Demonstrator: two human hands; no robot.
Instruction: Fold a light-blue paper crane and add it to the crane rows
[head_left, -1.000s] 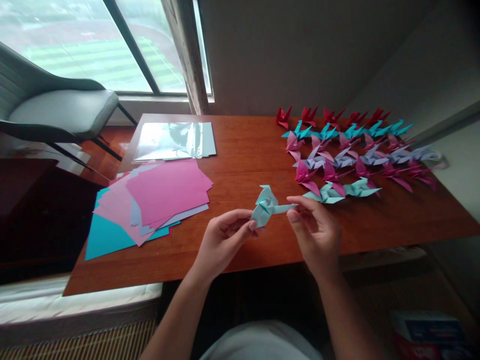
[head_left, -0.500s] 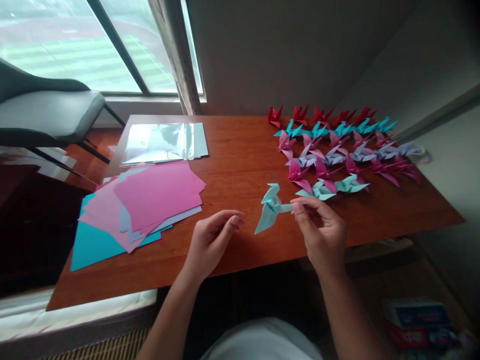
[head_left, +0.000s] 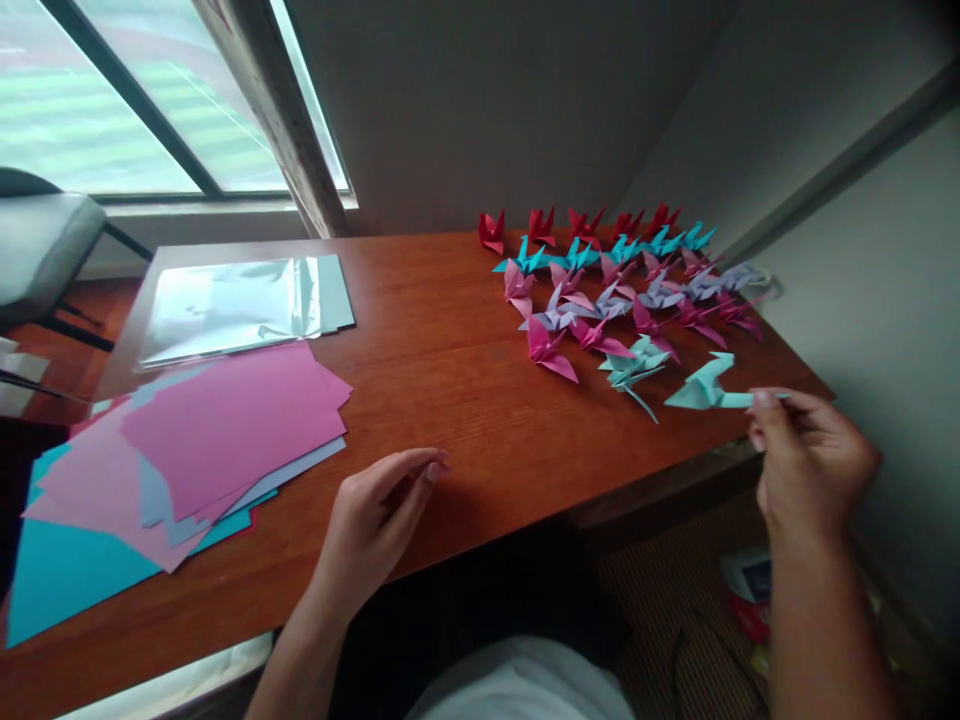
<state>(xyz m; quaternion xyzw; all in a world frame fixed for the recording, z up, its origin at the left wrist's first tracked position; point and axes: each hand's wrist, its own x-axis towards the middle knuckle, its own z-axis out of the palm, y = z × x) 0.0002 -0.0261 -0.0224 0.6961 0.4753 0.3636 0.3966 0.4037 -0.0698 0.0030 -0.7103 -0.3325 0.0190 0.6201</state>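
Right hand (head_left: 814, 460) pinches a crane (head_left: 699, 388) by its tail (head_left: 738, 400); left hand (head_left: 375, 515), loosely curled, holds nothing. A low swing could knock the mint cluster (head_left: 637, 362) askew.

Bright daylight from the window (head_left: 97, 140); glare on the silvery packet (head_left: 225, 300); dim wall (head_left: 480, 110)

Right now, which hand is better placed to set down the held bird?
Probably the right hand: it pinches the paper bird near the other birds; the left hand looks empty, farther away.
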